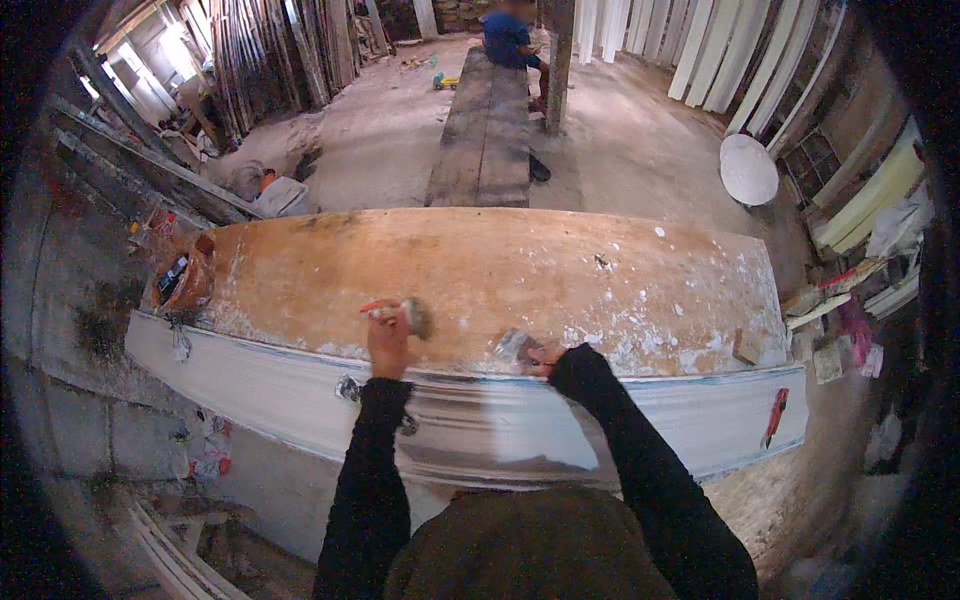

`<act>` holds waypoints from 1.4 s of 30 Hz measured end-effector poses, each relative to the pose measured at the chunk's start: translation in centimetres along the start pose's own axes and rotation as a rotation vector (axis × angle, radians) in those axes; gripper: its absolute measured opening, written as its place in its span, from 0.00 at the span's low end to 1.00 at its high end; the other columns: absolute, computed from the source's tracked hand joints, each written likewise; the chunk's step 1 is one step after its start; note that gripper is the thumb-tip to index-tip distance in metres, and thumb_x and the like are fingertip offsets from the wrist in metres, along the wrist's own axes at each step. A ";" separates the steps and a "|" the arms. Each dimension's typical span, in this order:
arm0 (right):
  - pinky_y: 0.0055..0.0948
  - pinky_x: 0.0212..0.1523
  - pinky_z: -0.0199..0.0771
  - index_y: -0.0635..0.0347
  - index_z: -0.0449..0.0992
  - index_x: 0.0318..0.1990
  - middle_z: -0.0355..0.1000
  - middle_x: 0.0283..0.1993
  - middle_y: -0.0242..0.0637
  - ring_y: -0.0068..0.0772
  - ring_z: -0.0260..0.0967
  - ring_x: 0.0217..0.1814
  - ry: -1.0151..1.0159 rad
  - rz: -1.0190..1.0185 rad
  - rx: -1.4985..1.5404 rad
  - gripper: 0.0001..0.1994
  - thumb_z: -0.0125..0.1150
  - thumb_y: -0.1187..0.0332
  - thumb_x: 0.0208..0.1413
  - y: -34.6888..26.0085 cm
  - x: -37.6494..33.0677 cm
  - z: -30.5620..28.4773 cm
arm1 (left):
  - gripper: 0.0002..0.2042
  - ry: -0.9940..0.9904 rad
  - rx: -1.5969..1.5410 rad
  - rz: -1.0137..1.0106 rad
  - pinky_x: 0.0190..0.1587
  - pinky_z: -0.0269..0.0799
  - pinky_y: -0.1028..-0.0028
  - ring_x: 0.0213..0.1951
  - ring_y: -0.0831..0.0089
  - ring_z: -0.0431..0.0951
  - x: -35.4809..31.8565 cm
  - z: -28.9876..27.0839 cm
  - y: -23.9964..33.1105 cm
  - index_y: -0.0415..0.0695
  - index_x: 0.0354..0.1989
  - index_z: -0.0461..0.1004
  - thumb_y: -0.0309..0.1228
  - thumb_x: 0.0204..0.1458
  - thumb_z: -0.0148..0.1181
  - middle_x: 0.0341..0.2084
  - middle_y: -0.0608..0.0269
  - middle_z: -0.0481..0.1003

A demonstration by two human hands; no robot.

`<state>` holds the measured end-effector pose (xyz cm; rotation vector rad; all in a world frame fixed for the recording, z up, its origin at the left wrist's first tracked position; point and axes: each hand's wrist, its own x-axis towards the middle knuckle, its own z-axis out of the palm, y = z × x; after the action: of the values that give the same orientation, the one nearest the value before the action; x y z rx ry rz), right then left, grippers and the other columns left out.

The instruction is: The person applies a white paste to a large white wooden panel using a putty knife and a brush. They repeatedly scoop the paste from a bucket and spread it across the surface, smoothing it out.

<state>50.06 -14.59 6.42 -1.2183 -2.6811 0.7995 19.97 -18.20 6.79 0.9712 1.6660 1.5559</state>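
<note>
A long white board (700,425) with grooves along its length lies across the near side of a wooden table (450,260). My left hand (388,345), above the table's near part, is closed on a red-handled tool (416,318) with a rounded, beige-grey end; its exact kind is unclear. To the right, my right hand (545,358) grips what looks like a putty knife (515,345), its flat greyish blade pointing left, near the board's far edge. A red utility knife (775,415) rests on the board's right end. A small wood block (745,346) sits near the table's right edge.
An orange-brown bucket (185,285) with tools stands at the table's left end. White splatters mark the tabletop's right half. Beyond, a person (508,42) in blue sits on a long bench (480,135) beside a post (558,70). Long white boards (735,55) lean at the back right.
</note>
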 end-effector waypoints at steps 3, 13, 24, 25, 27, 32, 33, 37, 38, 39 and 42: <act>0.32 0.33 0.68 0.43 0.68 0.44 0.70 0.31 0.40 0.38 0.69 0.32 -0.045 -0.064 -0.087 0.15 0.51 0.59 0.45 -1.3 4.0 3.2 | 0.12 0.113 0.445 0.309 0.33 0.66 0.75 0.29 0.70 0.71 0.6 -3.3 -1.7 0.37 0.36 0.63 0.34 0.49 0.47 0.26 0.57 0.68; 0.35 0.30 0.69 0.43 0.70 0.39 0.70 0.27 0.39 0.37 0.69 0.27 -0.156 -0.132 -0.225 0.15 0.52 0.54 0.42 -0.9 11.1 5.0 | 0.11 -0.034 0.445 0.058 0.30 0.64 0.69 0.28 0.63 0.70 1.0 -0.4 -3.4 0.40 0.31 0.64 0.36 0.48 0.47 0.27 0.55 0.68; 0.30 0.37 0.67 0.52 0.72 0.40 0.71 0.34 0.41 0.35 0.69 0.33 0.067 0.202 -0.083 0.13 0.49 0.63 0.46 9.1 -6.2 -9.7 | 0.11 -0.316 0.895 0.348 0.30 0.66 0.60 0.29 0.55 0.70 2.8 10.6 -3.8 0.42 0.37 0.63 0.34 0.47 0.43 0.31 0.51 0.68; 0.28 0.40 0.65 0.53 0.70 0.42 0.70 0.37 0.40 0.33 0.68 0.37 0.185 0.212 0.132 0.13 0.48 0.65 0.47 11.0 -7.2 -7.2 | 0.11 -0.490 0.987 0.262 0.30 0.66 0.60 0.28 0.54 0.70 2.2 13.3 -3.4 0.42 0.37 0.62 0.33 0.47 0.44 0.29 0.49 0.68; 0.22 0.48 0.57 0.59 0.68 0.45 0.68 0.42 0.38 0.25 0.61 0.47 0.341 0.271 0.580 0.14 0.45 0.70 0.50 10.3 -7.7 -4.9 | 0.12 -0.448 0.746 0.445 0.29 0.65 0.60 0.28 0.54 0.70 -0.3 17.3 -2.4 0.41 0.35 0.62 0.34 0.46 0.47 0.26 0.48 0.68; 0.23 0.48 0.56 0.58 0.64 0.49 0.67 0.43 0.39 0.27 0.62 0.46 0.531 0.320 0.641 0.17 0.45 0.72 0.49 10.5 -10.9 -1.3 | 0.07 -0.553 0.353 0.055 0.28 0.65 0.67 0.29 0.64 0.70 -3.4 21.2 -0.7 0.37 0.30 0.66 0.27 0.42 0.51 0.27 0.54 0.69; 0.23 0.47 0.57 0.57 0.63 0.50 0.66 0.43 0.39 0.27 0.62 0.46 0.450 0.369 0.727 0.17 0.45 0.72 0.49 11.2 -11.6 -1.1 | 0.07 -0.513 0.210 0.081 0.28 0.65 0.71 0.28 0.70 0.69 -1.6 20.3 -4.0 0.38 0.32 0.65 0.25 0.44 0.49 0.28 0.61 0.69; 0.20 0.42 0.60 0.53 0.63 0.50 0.65 0.46 0.37 0.25 0.63 0.43 0.533 0.505 0.620 0.17 0.43 0.74 0.51 9.6 -15.7 -1.1 | 0.09 -0.363 0.567 0.351 0.28 0.66 0.69 0.27 0.62 0.70 5.1 14.5 0.1 0.43 0.36 0.63 0.27 0.45 0.46 0.30 0.58 0.67; 0.19 0.42 0.60 0.52 0.63 0.50 0.65 0.47 0.36 0.26 0.63 0.44 0.508 0.539 0.641 0.17 0.42 0.75 0.51 8.8 -16.3 -1.5 | 0.09 -0.265 0.773 0.407 0.26 0.66 0.66 0.27 0.57 0.70 6.8 12.8 1.0 0.45 0.36 0.63 0.30 0.45 0.45 0.30 0.55 0.67; 0.19 0.42 0.60 0.52 0.63 0.50 0.64 0.47 0.36 0.26 0.63 0.44 0.478 0.563 0.667 0.18 0.41 0.76 0.51 8.1 -16.5 -1.8 | 0.10 -0.197 1.043 0.418 0.27 0.66 0.64 0.28 0.54 0.70 8.0 11.8 1.1 0.47 0.37 0.63 0.31 0.45 0.45 0.31 0.54 0.67; 0.15 0.34 0.58 0.49 0.64 0.50 0.65 0.35 0.29 0.18 0.60 0.34 0.531 0.453 0.633 0.18 0.43 0.75 0.51 8.7 -17.5 0.2 | 0.11 -0.371 1.137 0.374 0.33 0.65 0.60 0.34 0.54 0.69 11.2 13.7 -5.7 0.48 0.38 0.63 0.32 0.45 0.46 0.34 0.55 0.66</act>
<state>67.71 -22.59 4.26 -1.5701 -1.5800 1.0686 25.40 -1.69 0.22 2.0657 2.1301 0.4069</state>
